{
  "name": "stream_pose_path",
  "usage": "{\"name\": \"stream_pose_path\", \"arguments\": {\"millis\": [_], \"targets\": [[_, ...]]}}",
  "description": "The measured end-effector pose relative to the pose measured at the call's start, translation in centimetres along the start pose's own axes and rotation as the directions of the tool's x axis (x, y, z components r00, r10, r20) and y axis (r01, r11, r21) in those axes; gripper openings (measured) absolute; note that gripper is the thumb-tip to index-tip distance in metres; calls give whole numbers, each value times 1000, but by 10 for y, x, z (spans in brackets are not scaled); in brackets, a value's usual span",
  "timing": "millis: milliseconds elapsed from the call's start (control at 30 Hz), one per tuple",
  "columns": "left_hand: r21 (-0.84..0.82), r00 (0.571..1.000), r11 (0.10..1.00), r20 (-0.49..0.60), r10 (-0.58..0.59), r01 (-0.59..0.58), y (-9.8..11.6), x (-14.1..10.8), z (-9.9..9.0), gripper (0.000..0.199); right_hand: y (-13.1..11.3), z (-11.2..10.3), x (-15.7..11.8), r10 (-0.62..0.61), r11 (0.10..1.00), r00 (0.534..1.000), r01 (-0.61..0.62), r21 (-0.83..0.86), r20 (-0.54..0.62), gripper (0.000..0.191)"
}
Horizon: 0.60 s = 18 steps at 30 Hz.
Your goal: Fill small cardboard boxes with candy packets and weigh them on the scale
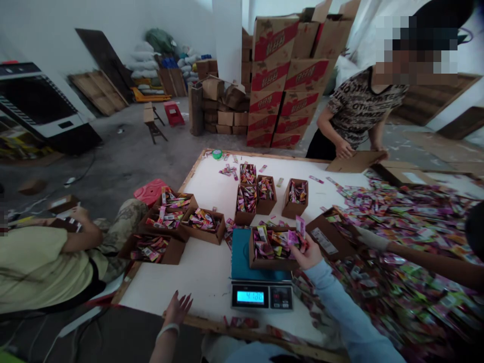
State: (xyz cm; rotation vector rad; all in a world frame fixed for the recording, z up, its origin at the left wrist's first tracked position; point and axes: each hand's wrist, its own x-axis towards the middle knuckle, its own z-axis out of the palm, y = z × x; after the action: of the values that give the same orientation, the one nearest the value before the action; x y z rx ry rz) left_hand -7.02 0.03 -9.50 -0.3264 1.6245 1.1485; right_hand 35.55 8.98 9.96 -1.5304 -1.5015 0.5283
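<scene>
A cardboard box (274,263) full of small colourful packets sits on the blue plate of a digital scale (241,272), whose lit display reads about 4.1, its last digits unclear. My right hand (308,252) is closed on a few pink packets (298,234) at the box's right end. Over the table's near edge, left of the scale, my left hand (177,307) has its fingers apart and holds nothing.
More packet-filled boxes (204,227) stand left and behind the scale on the white table (170,282). A large packet pile (408,227) covers the right side. One person sits at left, another handles cardboard behind, and a gloved hand (372,239) reaches in from the right.
</scene>
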Motion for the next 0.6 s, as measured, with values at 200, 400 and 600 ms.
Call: {"name": "stream_pose_path", "arguments": {"millis": [200, 400, 600], "targets": [[0, 1000, 1000, -2, -5, 5, -2, 7, -4, 47, 0, 0, 0, -6, 1000, 1000, 6, -11, -24, 42], [-16, 1000, 1000, -7, -11, 11, -2, 9, -5, 42, -5, 0, 0, 7, 1000, 1000, -7, -20, -26, 37], [-11, 1000, 1000, -20, -11, 11, -2, 9, -3, 41, -6, -1, -1, 18, 1000, 999, -18, -14, -35, 37]]}}
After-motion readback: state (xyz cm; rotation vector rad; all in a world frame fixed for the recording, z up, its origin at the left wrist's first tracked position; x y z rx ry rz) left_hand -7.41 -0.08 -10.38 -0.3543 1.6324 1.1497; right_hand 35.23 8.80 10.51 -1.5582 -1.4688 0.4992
